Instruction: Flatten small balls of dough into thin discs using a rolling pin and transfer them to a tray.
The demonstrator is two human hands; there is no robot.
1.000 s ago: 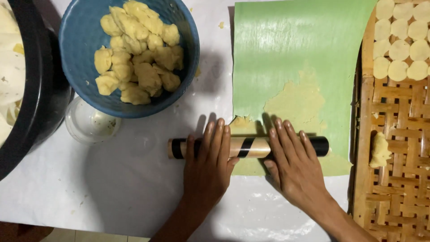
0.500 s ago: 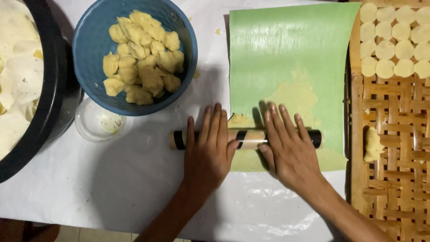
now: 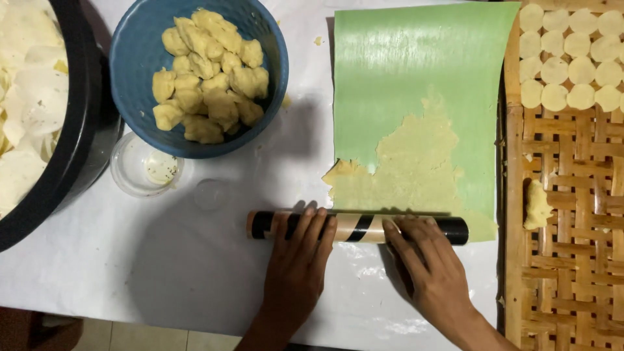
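Both the left hand and right hand rest flat, fingers open, on a striped rolling pin lying at the near edge of flattened dough on a green sheet.

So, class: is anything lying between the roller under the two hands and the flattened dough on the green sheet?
Nothing visible. The roller lies under the left hand and right hand, right at the near edge of the flattened dough on the green sheet.
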